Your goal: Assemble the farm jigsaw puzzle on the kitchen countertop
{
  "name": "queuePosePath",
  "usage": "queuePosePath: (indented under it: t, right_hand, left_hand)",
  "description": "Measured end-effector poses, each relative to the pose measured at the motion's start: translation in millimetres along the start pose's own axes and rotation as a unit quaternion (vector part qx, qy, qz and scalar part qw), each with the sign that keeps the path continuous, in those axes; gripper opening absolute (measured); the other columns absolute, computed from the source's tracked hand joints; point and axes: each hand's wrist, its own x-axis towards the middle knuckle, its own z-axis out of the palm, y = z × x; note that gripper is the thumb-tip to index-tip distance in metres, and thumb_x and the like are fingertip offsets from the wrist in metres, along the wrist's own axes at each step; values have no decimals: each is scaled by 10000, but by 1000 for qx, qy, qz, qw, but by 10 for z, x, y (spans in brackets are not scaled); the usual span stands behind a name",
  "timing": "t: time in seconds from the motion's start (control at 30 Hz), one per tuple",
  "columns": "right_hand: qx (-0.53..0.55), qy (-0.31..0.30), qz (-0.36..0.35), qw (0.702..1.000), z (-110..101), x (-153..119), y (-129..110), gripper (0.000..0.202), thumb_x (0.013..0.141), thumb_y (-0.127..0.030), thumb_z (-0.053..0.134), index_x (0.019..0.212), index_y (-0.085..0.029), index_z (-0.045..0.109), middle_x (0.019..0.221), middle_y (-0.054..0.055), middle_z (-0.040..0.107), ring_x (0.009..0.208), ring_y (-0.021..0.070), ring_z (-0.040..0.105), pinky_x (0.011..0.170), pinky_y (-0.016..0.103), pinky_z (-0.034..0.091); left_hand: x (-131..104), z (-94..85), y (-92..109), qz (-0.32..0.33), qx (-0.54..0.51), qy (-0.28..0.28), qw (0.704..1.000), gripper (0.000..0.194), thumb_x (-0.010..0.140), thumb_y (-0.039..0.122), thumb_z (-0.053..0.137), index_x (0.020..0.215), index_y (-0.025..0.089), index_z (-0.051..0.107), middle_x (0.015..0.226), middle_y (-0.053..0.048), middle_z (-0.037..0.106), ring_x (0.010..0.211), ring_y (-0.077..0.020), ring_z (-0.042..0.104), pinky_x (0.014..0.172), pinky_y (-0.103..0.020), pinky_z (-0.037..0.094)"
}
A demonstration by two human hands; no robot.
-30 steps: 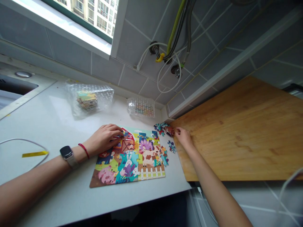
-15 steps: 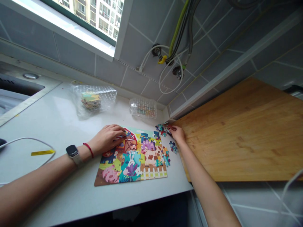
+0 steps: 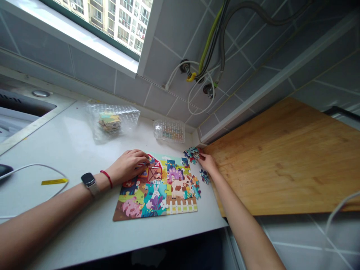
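A farm-animal jigsaw puzzle (image 3: pixel 155 200) lies on the white counter, with a bunny, a pig, a cow and a red barn on it. My left hand (image 3: pixel 131 165) rests over its upper left part. Its bent fingers are on a puzzle piece (image 3: pixel 151 159) by the barn roof, mostly covered. At the upper right, my right hand (image 3: pixel 207 162) pinches a puzzle piece (image 3: pixel 201 156) beside a small heap of loose pieces (image 3: pixel 191 153). Another loose piece (image 3: pixel 204 176) lies below that hand, and more pieces (image 3: pixel 195 186) overlap the puzzle's right edge.
Behind the puzzle lie a clear bag of puzzle pieces (image 3: pixel 111 122) and a smaller bubble-wrap pack (image 3: pixel 169 131). A wooden board (image 3: pixel 281 161) borders the counter on the right. To the left are a white cable (image 3: pixel 36 165) with a yellow tag and a sink (image 3: pixel 28 112).
My right hand has shifted slightly left, closer to the heap of loose pieces. My left hand stays on the puzzle. The camera view has tilted a little.
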Motion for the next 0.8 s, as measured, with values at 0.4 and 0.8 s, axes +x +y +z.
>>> queuePosePath:
  t: [0.4, 0.8]
  right_hand:
    - [-56, 57, -78, 994, -190, -291, 45, 257, 931, -241, 623, 1077, -197, 830, 1154, 133, 800, 1076, 253, 755, 974, 283, 554]
    - [10, 119, -272, 955, -364, -1019, 47, 307, 981, -289, 621, 1232, -210, 779, 1374, 139, 707, 1241, 283, 697, 1128, 462, 548]
  left_hand:
    - [-1, -15, 11, -6, 8, -15, 1000, 276, 1027, 438, 566, 1062, 265, 777, 1166, -74, 753, 1081, -270, 673, 941, -419, 519]
    - [-2, 23, -26, -3, -1, 8, 1000, 277, 1018, 436, 562, 1060, 266, 778, 1150, -80, 757, 1053, -271, 684, 940, -418, 536]
